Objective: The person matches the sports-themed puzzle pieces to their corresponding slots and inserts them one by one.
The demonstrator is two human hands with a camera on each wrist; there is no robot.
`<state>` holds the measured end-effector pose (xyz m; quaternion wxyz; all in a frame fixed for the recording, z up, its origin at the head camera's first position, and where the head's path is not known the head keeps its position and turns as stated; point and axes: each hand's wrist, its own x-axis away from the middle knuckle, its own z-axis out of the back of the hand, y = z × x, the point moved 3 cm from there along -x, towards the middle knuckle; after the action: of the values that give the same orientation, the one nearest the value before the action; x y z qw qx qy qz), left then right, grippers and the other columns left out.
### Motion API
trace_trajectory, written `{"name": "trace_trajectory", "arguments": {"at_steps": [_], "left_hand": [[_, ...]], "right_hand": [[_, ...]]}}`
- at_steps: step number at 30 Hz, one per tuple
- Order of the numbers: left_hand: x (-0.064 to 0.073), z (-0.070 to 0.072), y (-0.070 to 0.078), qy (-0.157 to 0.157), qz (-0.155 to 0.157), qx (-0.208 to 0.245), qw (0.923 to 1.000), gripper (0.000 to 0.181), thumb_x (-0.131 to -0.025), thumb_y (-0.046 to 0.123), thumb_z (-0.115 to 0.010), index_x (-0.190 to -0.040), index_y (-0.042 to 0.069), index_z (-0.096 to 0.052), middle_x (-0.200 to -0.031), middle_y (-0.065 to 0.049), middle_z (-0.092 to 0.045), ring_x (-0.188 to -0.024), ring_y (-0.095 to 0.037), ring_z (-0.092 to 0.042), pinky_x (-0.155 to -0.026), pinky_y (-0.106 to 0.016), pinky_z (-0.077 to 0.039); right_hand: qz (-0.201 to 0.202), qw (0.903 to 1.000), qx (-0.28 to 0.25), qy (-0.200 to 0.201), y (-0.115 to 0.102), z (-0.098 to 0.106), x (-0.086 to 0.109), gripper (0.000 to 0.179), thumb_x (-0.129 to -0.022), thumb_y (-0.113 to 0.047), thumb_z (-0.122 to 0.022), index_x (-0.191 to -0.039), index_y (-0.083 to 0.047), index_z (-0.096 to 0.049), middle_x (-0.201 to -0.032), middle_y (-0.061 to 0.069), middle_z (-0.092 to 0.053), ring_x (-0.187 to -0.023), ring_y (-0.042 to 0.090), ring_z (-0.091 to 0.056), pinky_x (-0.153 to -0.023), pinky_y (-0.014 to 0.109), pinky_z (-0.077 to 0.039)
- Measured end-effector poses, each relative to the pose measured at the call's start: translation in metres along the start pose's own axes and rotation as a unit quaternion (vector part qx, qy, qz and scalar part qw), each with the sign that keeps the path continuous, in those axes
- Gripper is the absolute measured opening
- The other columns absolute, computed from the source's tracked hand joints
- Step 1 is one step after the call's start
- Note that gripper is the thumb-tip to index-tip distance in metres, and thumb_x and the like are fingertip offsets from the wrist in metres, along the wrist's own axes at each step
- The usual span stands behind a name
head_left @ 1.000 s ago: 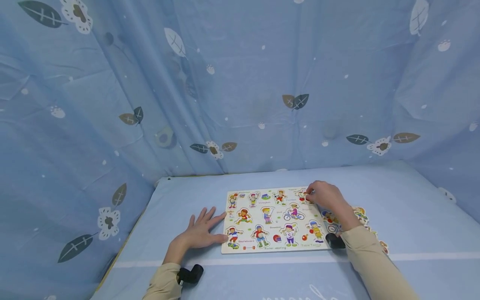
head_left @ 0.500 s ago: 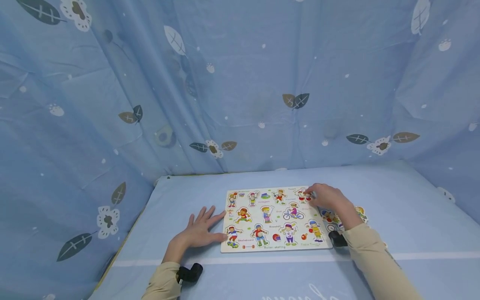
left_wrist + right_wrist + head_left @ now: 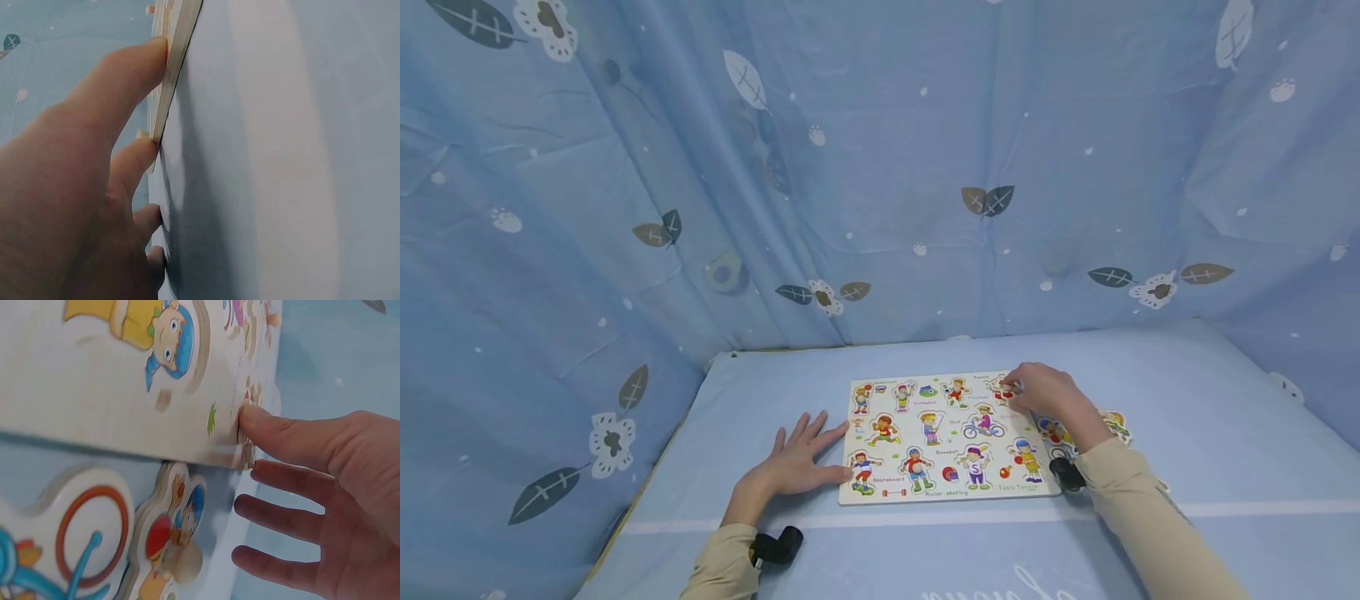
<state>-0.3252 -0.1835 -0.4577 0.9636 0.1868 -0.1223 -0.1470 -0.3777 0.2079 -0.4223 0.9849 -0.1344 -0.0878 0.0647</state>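
- Shifted slightly left since a second ago, the right hand [image 3: 1048,396] now reaches a little further in over the far right corner of the puzzle board [image 3: 910,433].
- I judge this a small adjustment of the corner piece [image 3: 998,390], so its fit may be unsettled; whether it lies flat, I cannot tell.
- On my right-wrist feed, the thumb [image 3: 253,419] touches that piece; the index finger is hidden, but a pinch looks likely. Three other fingers stretch out loosely beside the corner.
- Unchanged, the left hand [image 3: 796,462] has spread fingers, with thumb and index fingertip against the board's left edge, gripping nothing.
- Beneath, the board lies toward the far edge of the tabletop [image 3: 1187,400].
- Beyond the board's right edge I see loose pieces [image 3: 1114,423]; the right sleeve [image 3: 1142,508] hides more of them than before. One has a wooden knob [image 3: 185,562].
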Motion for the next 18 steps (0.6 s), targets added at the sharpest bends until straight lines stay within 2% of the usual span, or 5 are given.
{"name": "trace_trajectory", "arguments": {"at_steps": [4, 9, 13, 16, 18], "left_hand": [[0.001, 0.0, -0.001, -0.002, 0.002, -0.001, 1.0, 0.084, -0.081, 0.066, -0.066, -0.152, 0.029, -0.04, -0.165, -0.011, -0.019, -0.152, -0.039, -0.002, -0.117, -0.066, 0.001], [0.001, 0.001, -0.002, -0.003, 0.004, -0.002, 1.0, 0.084, -0.081, 0.067, -0.066, -0.152, 0.03, -0.04, -0.165, -0.01, -0.018, -0.152, -0.039, -0.002, -0.117, -0.066, 0.002], [0.001, 0.003, -0.001, -0.001, 0.006, -0.004, 1.0, 0.084, -0.081, 0.066, -0.066, -0.152, 0.03, -0.04, -0.165, -0.011, -0.019, -0.152, -0.039, -0.003, -0.117, -0.066, 0.001], [0.0, 0.002, 0.0, -0.002, 0.003, -0.002, 1.0, 0.084, -0.081, 0.066, -0.066, -0.152, 0.029, -0.04, -0.165, -0.011, -0.019, -0.152, -0.04, -0.003, -0.117, -0.066, 0.001], [0.0, 0.002, 0.0, -0.003, 0.001, -0.003, 1.0, 0.084, -0.081, 0.066, -0.066, -0.152, 0.029, -0.04, -0.165, -0.012, -0.018, -0.152, -0.04, -0.003, -0.117, -0.067, 0.001]], "right_hand": [[0.005, 0.9999, 0.014, -0.007, -0.005, -0.002, -0.005, 0.042, -0.09, -0.018, -0.072, -0.13, -0.009, -0.066, -0.126, 0.016, -0.062, -0.119, 0.039, -0.056, -0.096, 0.058, -0.047], [-0.013, 0.9996, 0.019, -0.018, -0.009, -0.004, -0.012, 0.044, -0.09, -0.019, -0.071, -0.133, -0.009, -0.064, -0.131, 0.018, -0.061, -0.113, 0.034, -0.059, -0.094, 0.055, -0.049], [-0.025, 0.9997, 0.004, -0.002, -0.01, -0.003, -0.014, 0.039, -0.091, -0.011, -0.066, -0.13, -0.006, -0.065, -0.13, 0.02, -0.062, -0.096, 0.027, -0.059, -0.086, 0.051, -0.051], [-0.017, 0.9996, -0.004, 0.023, -0.012, -0.003, -0.015, 0.018, -0.092, -0.005, -0.061, -0.101, -0.004, -0.075, -0.102, 0.015, -0.068, -0.076, 0.021, -0.051, -0.072, 0.041, -0.047], [-0.003, 0.9992, -0.009, 0.039, -0.013, -0.003, -0.015, 0.018, -0.091, -0.001, -0.059, -0.077, -0.006, -0.068, -0.078, 0.008, -0.059, -0.067, 0.018, -0.042, -0.064, 0.035, -0.04]]}}
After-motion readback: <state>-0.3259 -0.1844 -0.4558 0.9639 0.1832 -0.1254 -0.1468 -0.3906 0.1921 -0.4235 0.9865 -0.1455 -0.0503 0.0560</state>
